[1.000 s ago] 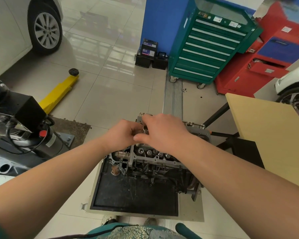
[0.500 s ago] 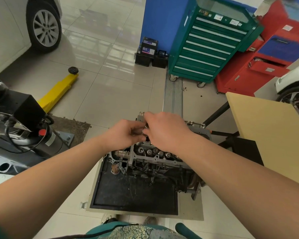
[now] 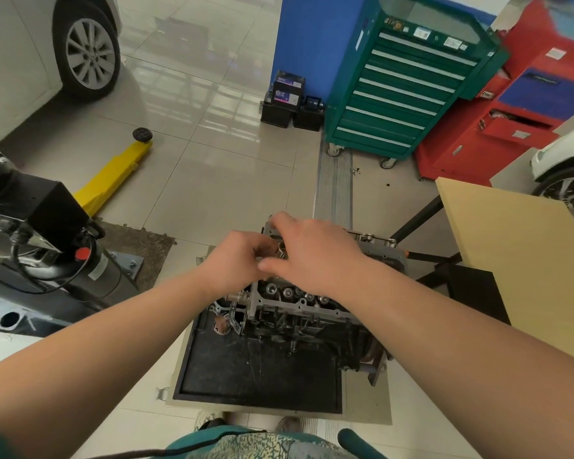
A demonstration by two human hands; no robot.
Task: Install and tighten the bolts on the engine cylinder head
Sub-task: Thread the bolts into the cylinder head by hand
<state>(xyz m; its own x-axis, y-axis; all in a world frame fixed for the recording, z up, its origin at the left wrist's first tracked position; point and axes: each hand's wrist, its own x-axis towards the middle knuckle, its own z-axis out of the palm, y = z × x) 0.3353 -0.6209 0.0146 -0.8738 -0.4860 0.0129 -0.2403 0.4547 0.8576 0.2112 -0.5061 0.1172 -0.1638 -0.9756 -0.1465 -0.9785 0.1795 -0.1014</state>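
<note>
— Looking at the hands: what are they doing?
— Both meet over the far left corner of the engine [image 3: 299, 313]. The left hand [image 3: 236, 263] has its fingers curled round a small metal part [image 3: 281, 251], likely a bolt. The right hand [image 3: 315, 253] covers it from above; whether it grips anything, I cannot tell.
— And the engine?
— It sits on a black-lined tray [image 3: 259, 376] on the floor, beside a tan surface [image 3: 517, 260].
</note>
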